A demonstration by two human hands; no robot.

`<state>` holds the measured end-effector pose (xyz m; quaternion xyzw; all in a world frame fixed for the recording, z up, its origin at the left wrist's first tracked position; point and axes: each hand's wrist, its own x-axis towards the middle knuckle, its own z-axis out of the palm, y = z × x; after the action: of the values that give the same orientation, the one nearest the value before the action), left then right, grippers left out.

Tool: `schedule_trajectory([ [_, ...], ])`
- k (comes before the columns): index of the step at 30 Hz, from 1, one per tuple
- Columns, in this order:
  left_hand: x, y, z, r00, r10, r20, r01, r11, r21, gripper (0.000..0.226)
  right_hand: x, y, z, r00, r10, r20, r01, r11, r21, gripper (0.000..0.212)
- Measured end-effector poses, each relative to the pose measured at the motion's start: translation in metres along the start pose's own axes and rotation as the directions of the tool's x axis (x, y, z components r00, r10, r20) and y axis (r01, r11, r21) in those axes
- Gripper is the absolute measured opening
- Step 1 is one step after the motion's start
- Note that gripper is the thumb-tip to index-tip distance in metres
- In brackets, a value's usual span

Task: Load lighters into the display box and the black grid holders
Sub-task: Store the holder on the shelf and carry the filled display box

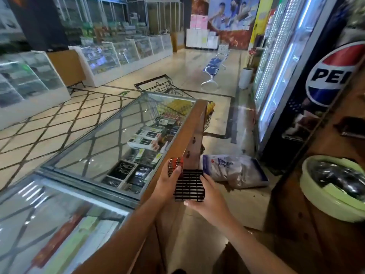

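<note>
Head view: my left hand (pixel 167 181), fingers pinching a bundle of red lighters (pixel 175 162), and right hand (pixel 209 195), fingers curled round its edge, hold the black grid holder (pixel 189 185) beside the counter (pixel 190 123). Probably light, stiff, brittle; I'd grip its frame

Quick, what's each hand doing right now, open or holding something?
Left hand: closed, gripping a bunch of red lighters.
Right hand: closed, holding the black grid holder by its edge.
</note>
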<state>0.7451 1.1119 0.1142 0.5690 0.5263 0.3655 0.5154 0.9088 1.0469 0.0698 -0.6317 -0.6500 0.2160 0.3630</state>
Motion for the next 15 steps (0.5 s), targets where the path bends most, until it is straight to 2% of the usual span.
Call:
schedule_trajectory([
  [3, 0.039, 0.011, 0.033, 0.995, 0.049, 0.084, -0.049, 0.999, 0.000, 0.027, 0.019, 0.022, -0.022, 0.995, 0.056, -0.079, -0.056, 0.998, 0.001, 0.079],
  [6, 0.078, 0.022, 0.061, 0.978, 0.066, 0.199, -0.051, 0.995, -0.081, 0.024, 0.044, 0.041, -0.041, 0.987, 0.072, -0.145, -0.078, 0.996, -0.041, 0.076],
  [11, 0.147, 0.036, 0.100, 0.948, 0.073, 0.310, -0.050, 0.995, -0.083, 0.054, 0.088, 0.073, -0.067, 0.959, 0.175, -0.225, -0.188, 0.982, -0.037, 0.079],
  [15, 0.197, 0.049, 0.134, 0.924, 0.067, 0.376, -0.052, 0.997, -0.049, 0.049, 0.121, 0.091, -0.087, 0.931, 0.236, -0.278, -0.254, 0.967, -0.027, 0.076],
])
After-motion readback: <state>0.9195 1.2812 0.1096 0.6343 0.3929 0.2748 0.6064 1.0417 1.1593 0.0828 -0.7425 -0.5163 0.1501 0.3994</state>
